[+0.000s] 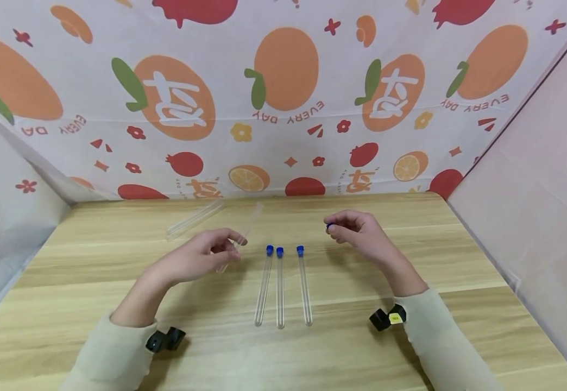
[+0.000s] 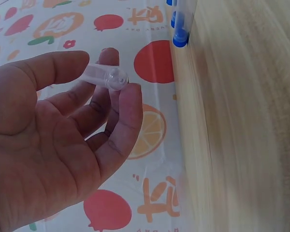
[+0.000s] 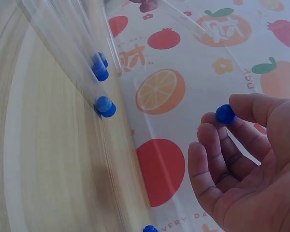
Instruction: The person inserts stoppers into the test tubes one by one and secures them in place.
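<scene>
My left hand [image 1: 197, 255] holds a clear test tube [image 1: 252, 219] over the left part of the table, thumb and fingers round it. The left wrist view shows the rounded end of this tube [image 2: 117, 78] between the fingertips. Off to the right, my right hand [image 1: 361, 233] pinches a small blue cap [image 3: 225, 114] between thumb and index finger, the other fingers loosely bent. Between the hands lie three test tubes [image 1: 280, 288] with blue caps [image 1: 300, 250], their rounded ends toward me.
Clear tubes without caps [image 1: 193, 220] lie at the table's back left. Another blue cap [image 3: 150, 228] shows at the bottom of the right wrist view. A fruit-printed cloth [image 1: 283, 141] hangs behind the wood-grain table [image 1: 244, 358], with pale walls at both sides.
</scene>
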Demonstrator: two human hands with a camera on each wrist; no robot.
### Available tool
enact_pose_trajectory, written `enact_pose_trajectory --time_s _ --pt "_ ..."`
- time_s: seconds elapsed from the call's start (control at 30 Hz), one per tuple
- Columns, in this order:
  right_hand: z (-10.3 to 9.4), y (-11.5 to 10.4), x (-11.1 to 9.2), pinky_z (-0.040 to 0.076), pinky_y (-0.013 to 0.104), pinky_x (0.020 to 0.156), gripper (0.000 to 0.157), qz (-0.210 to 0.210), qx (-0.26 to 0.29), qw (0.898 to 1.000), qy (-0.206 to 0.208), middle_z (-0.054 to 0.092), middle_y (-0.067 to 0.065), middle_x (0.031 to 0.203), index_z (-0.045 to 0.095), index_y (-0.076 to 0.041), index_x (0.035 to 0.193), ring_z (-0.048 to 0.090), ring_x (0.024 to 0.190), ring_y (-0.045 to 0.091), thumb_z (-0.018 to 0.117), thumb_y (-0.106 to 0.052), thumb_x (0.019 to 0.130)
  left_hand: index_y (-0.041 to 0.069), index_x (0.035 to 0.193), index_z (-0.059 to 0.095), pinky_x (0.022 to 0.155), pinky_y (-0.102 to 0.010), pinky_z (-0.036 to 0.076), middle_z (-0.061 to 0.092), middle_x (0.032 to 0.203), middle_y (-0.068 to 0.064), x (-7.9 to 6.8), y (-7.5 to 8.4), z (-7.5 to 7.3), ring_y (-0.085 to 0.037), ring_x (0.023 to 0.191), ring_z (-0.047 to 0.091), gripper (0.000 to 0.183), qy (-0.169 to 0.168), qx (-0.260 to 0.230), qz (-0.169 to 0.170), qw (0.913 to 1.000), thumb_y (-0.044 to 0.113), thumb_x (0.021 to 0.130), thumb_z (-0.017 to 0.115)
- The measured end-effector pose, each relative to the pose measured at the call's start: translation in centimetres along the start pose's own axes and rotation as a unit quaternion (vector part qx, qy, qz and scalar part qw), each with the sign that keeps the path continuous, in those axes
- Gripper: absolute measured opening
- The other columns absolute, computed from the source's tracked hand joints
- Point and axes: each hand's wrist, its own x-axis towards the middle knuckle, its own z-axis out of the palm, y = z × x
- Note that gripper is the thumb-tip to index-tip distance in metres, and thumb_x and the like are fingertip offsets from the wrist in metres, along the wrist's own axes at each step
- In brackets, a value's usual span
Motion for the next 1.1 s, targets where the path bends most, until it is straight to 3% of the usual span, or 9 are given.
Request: enact_pose_trajectory --time_s 0.33,0.53,0.8,1.1 --pt "0.3 0.1 -0.1 0.058 0.039 0.082 0.021 -0.002 0.011 1.0 -0.004 0.065 0.026 0.107 0.066 0.002 0.112 0.062 0.091 0.03 0.066 -0.013 0.097 0.003 0.123 0.06 0.059 -0.033 0.052 0.064 0.096 -0.017 0.0 0.2 0.6 -0.022 0.071 0.057 0.026 -0.012 -0.006 -0.005 0.9999 0.014 0.1 0.06" --pt "0.4 0.2 -0.1 0.059 0.032 0.081 0.024 -0.007 0.026 1.0 -0.006 0.068 0.022 0.108 0.064 0.004 0.115 0.065 0.094 0.028 0.064 -0.012 0.098 0.003 0.125 0.06 0.059 -0.033 0.052 0.064 0.099 -0.019 0.3 0.2 1.0 -0.023 0.07 0.057 0.027 -0.021 -0.021 0.001 0.9996 0.014 0.1 0.06" --pt "0.7 -0.1 -0.2 0.06 0.037 0.084 0.027 0.001 0.071 0.997 -0.013 0.07 0.02 0.112 0.064 0.001 0.123 0.07 0.098 0.029 0.064 -0.01 0.098 0.0 0.139 0.05 0.066 -0.034 0.056 0.064 0.106 -0.024 0.3 0.3 1.3 -0.041 0.089 0.064 0.037 -0.066 -0.089 0.017 0.9937 0.008 0.103 0.051" --pt "1.2 -0.6 -0.5 0.059 0.037 0.086 0.029 0.024 0.121 0.992 -0.03 0.066 0.028 0.117 0.062 0.005 0.124 0.071 0.093 0.023 0.063 -0.007 0.097 -0.002 0.136 0.049 0.067 -0.033 0.057 0.06 0.111 -0.029 0.5 0.2 2.5 -0.047 0.091 0.062 0.034 -0.109 -0.148 0.009 0.9829 0.003 0.102 0.049"
